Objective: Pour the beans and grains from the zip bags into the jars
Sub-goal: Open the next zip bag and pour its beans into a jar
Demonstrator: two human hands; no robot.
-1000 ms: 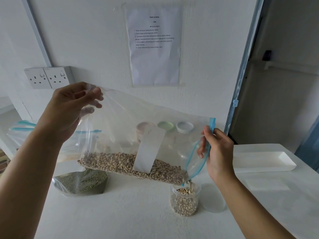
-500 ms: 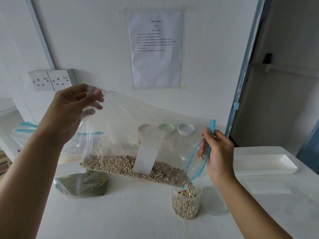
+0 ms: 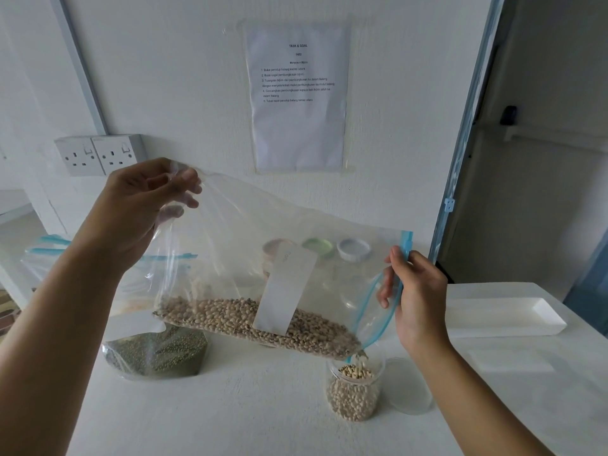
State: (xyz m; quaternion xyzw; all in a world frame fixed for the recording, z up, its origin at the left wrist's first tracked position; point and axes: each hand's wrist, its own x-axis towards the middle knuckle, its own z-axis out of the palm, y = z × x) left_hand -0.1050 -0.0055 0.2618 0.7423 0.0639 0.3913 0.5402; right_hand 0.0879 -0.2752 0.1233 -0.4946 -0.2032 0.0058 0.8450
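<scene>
While the left hand (image 3: pixel 138 209) pinches a closed bottom corner of the zip bag (image 3: pixel 263 232) between thumb and fingertips, held high at the left, the right hand (image 3: pixel 418 301) pinches the blue zip strip (image 3: pixel 406 241) at the bag's open mouth, lower and to the right. Between the two hands the bag hangs slanting down to the right. Its pale beans (image 3: pixel 230 319) lie along the bottom fold, partly behind a white label (image 3: pixel 286 291). The lowest corner of the mouth hangs just above an open jar (image 3: pixel 353 394), which stands on the white table (image 3: pixel 246 419) below the right hand and is mostly full of the same beans. A clear lid (image 3: pixel 409 388) lies flat just right of the jar. Below the left forearm a bag of green grains (image 3: pixel 158 353) rests on the table. Three lidded jars (image 3: pixel 317 246) show through the plastic, and a white tray (image 3: pixel 506 319) sits well to the right.
</scene>
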